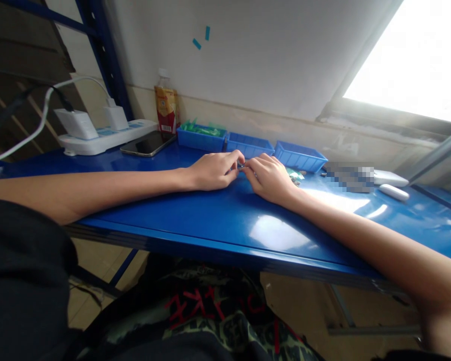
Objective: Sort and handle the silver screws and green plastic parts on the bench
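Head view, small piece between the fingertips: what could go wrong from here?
The small piece is mostly hidden by the fingers of the left hand and right hand, so a slip might go unnoticed. If dropped, it could be hard to spot near the bright glare on the blue table. The phone lies just beyond the left forearm, which might nudge it.

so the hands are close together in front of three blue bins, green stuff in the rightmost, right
Wrong end: the head view shows the green stuff in the leftmost bin. The left hand and right hand are close together, yes.
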`<state>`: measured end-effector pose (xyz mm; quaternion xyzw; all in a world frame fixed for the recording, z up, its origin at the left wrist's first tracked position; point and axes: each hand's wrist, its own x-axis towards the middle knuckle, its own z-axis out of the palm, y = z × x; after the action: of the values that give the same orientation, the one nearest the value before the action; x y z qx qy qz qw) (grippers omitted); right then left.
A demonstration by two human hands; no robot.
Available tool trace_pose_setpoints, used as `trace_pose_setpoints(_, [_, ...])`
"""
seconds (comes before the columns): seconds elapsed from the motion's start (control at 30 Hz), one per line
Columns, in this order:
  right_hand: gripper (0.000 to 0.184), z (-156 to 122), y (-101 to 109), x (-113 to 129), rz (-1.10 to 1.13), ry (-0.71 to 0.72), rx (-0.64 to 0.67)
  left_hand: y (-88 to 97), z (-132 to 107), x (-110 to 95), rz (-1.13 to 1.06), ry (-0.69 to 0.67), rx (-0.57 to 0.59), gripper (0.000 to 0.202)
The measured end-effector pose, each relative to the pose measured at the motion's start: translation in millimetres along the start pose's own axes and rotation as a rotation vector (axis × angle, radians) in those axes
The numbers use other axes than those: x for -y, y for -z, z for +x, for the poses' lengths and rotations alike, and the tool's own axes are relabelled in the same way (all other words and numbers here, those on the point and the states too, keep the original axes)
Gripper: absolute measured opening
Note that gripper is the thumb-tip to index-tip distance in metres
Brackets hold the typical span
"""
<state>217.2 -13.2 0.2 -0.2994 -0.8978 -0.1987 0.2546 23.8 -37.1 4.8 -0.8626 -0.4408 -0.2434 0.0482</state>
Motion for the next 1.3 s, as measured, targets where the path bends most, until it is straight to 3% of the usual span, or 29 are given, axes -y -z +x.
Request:
trace_pose_setpoints(0.33, [0.034,0.2,-0.5,-1.7,0.000,0.017,0.008,0.4,0.8,0.0,0.005,-0.043,0.013,0.024])
trace_pose_setpoints(0.8, [0.022,0.0,-1.5,-2.1,0.015,-0.004,0.050,-2.2,4.2,2.6,0.099,-0.060,0.064,0.030])
trace_pose_setpoints(0.93, [0.027,0.0,-1.2,-1.9,-0.021,-0.018,0.039,-1.8,3.1,2.5,0.027,-0.041,0.048,0.023])
trace_pose_setpoints(1.07, [0.028,-0.1,-0.6,-1.7,-0.013,-0.010,0.045,-1.3,1.3,1.9,-0.021,-0.022,0.020,0.029])
trace_pose_setpoints(1.3, [0.022,0.0,0.0,-1.1,0.056,-0.023,0.029,-1.5,1.6,0.6,0.030,-0.027,0.011,0.026])
